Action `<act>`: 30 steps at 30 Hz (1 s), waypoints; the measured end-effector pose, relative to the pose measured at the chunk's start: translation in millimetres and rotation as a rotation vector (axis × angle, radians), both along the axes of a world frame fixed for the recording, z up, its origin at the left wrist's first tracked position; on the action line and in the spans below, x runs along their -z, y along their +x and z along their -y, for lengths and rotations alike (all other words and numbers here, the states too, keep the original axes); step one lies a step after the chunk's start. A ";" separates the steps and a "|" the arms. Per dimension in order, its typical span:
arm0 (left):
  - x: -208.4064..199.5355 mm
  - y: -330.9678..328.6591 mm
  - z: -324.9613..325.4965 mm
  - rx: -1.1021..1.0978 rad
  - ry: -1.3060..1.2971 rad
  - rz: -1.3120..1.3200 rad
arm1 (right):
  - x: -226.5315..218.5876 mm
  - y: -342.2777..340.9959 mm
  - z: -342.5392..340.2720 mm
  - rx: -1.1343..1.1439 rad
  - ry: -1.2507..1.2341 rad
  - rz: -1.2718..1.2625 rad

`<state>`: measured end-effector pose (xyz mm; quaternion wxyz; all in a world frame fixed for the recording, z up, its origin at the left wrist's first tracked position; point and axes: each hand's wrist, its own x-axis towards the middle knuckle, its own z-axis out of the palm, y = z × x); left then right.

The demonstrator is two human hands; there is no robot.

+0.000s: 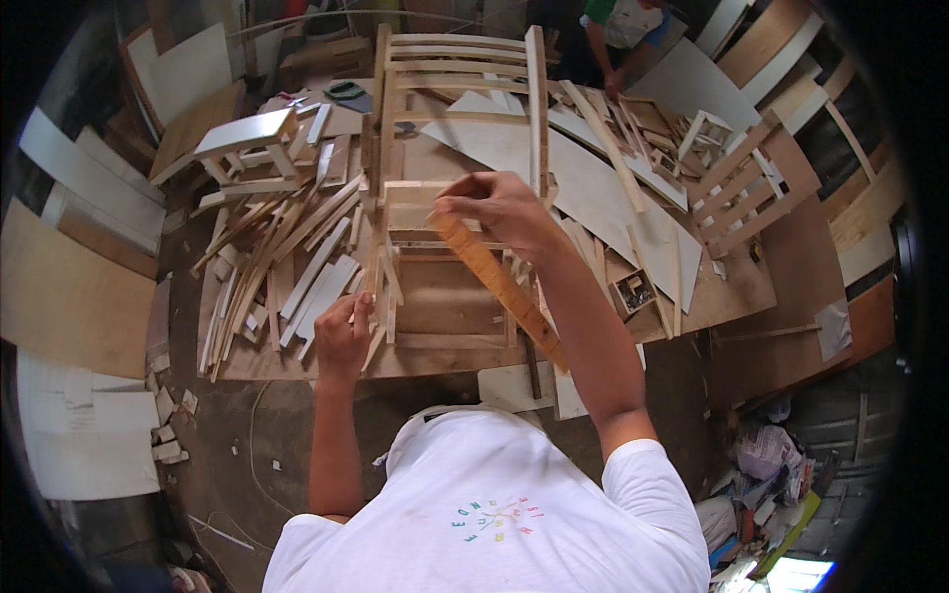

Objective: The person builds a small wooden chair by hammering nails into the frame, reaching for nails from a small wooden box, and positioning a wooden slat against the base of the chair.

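Note:
A wooden chair frame with a slatted back stands on the work table in front of me. My right hand is raised over its seat area, with thumb and fingers pinched on one end of a yellow-orange ruler. The ruler slants down to the right, past my right forearm, and its lower end is blurred. To the left of the frame's lower part, my left hand is closed, fingers curled and thumb side up. Whatever it may hold is hidden.
Wood strips lie piled at left beside a small white-topped stool. White boards and a slatted wooden piece lie at right, near a small box of hardware. Another person stands at the far side.

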<state>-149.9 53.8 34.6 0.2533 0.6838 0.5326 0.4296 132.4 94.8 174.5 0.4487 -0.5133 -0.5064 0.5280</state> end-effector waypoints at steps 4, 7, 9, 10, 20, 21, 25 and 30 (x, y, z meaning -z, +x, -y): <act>7.5 2.4 8.2 -0.051 -0.155 0.157 | 57.0 -42.6 -50.0 -0.423 -0.005 0.260; 21.0 -3.9 8.8 -0.098 -0.219 0.181 | 86.7 -76.2 -55.7 -0.540 -0.067 0.389; 22.3 -2.1 8.8 -0.083 -0.052 0.059 | 98.4 -89.2 -55.4 -0.510 -0.101 0.549; 23.2 0.9 11.9 -0.100 -0.091 0.100 | 108.4 -91.9 -57.9 -0.516 -0.048 0.612; 21.3 19.2 8.6 -0.267 -0.321 0.363 | 124.0 -86.8 -40.2 -0.309 0.393 0.622; 16.0 23.2 9.0 -0.259 -0.342 0.394 | 122.2 -77.5 -32.8 -0.235 0.411 0.626; 16.1 15.9 5.8 -0.237 -0.433 0.472 | 67.5 -19.6 43.3 0.102 0.450 0.617; 17.9 20.7 9.2 -0.242 -0.418 0.470 | 96.6 76.6 165.5 0.644 0.064 0.483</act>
